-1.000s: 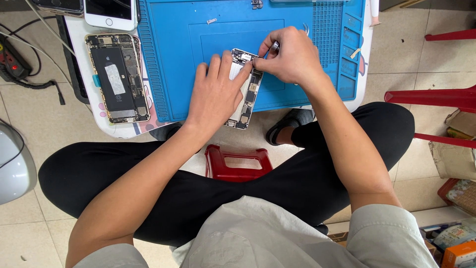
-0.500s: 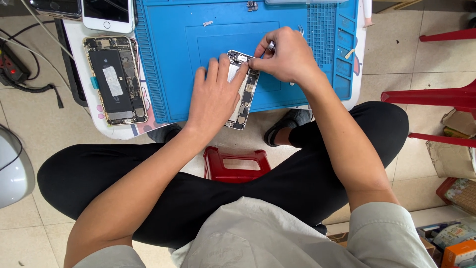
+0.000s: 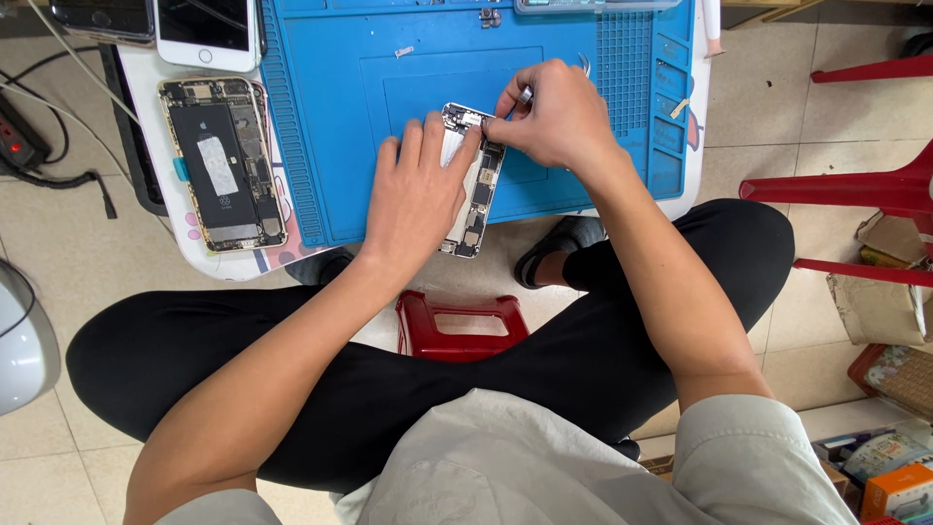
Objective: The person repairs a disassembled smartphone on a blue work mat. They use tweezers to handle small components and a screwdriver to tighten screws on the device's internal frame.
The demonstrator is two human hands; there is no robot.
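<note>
An opened phone [image 3: 476,194] with its circuit boards showing lies on the blue work mat [image 3: 340,126], hanging over the mat's near edge. My left hand [image 3: 418,199] lies flat on it, fingers spread, pressing it down. My right hand [image 3: 549,117] is at the phone's top end, fingers pinched round a thin metal tool [image 3: 525,95] whose tip is hidden by the fingers.
A second opened phone [image 3: 222,163] with a black battery lies left of the mat on a white table [image 3: 160,219]. Two more phones [image 3: 209,29] sit at the top left. A red stool [image 3: 457,326] is under me, red chair legs [image 3: 855,190] at right, cables [image 3: 39,146] at left.
The view has shifted slightly; both hands stay on the opened phone. My right hand has drawn a little closer over the phone's top end.
</note>
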